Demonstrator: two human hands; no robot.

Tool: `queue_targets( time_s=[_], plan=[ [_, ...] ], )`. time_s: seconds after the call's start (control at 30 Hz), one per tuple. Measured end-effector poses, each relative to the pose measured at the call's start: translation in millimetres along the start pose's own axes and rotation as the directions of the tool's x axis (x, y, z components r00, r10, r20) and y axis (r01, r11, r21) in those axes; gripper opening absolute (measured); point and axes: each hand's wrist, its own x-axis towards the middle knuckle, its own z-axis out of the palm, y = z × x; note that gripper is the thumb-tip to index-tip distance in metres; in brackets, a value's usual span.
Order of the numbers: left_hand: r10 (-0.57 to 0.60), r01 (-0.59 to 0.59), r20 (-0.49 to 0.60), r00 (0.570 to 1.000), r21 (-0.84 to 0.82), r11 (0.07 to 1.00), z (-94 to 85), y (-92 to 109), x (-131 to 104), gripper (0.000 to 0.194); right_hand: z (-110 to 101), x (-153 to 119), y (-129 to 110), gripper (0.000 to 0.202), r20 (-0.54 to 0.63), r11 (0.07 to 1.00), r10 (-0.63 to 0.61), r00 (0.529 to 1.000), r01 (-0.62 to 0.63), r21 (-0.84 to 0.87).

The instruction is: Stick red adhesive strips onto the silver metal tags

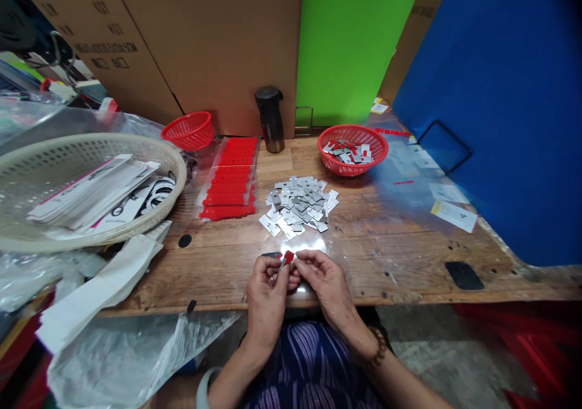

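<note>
My left hand (269,297) is closed on a small red piece (288,257) at the table's front edge, with a grey part against it. My right hand (324,279) pinches at the right side of that piece; what lies between its fingertips is too small to make out. Just beyond my hands is a loose pile of small silver metal plates (300,203). To the left of the pile lie stacked red strips (230,182) on clear plastic. A red basket (379,151) behind the pile, to its right, holds more metal plates and red pieces.
A large cream basket (179,182) with printed cards stands at the left. Behind are a small red basket (188,131) and a dark flask (271,121). Plastic bags and cards (453,216) lie at the right, beside a blue panel (504,118).
</note>
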Motion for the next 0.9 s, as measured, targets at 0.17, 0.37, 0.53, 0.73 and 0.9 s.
queue_targets(
  time_s=[0.17, 0.37, 0.53, 0.73, 0.9],
  plan=[
    [0.177, -0.167, -0.032, 0.984, 0.209, 0.964, -3.0, -10.4, -0.9, 0.015, 8.7, -0.3, -2.4, 0.031, -0.036, 0.996, 0.028, 0.999, -0.025, 0.090],
    [0.304, -0.273, -0.041, 0.952, 0.340, 0.900, -6.0, -16.5, -0.8, 0.015, 13.3, 0.7, -6.1, 0.026, -0.014, 0.994, 0.031, 0.999, -0.029, 0.105],
    [0.406, -0.368, 0.011, 0.914, 0.445, 0.816, -8.5, -18.2, 3.0, 0.026, 15.3, -2.6, -2.3, 0.030, 0.005, 0.999, -0.012, 1.000, 0.012, 0.053],
    [0.389, -0.342, 0.009, 0.921, 0.497, 0.797, -10.1, -14.9, 4.7, 0.028, 19.5, -12.6, 6.1, 0.041, 0.003, 0.990, -0.078, 0.997, 0.078, -0.118],
    [0.418, -0.361, 0.011, 0.909, 0.523, 0.772, -11.3, -17.3, 5.7, 0.026, 25.1, -17.0, 8.1, 0.041, 0.013, 0.983, -0.121, 0.993, 0.122, -0.138]
  ],
)
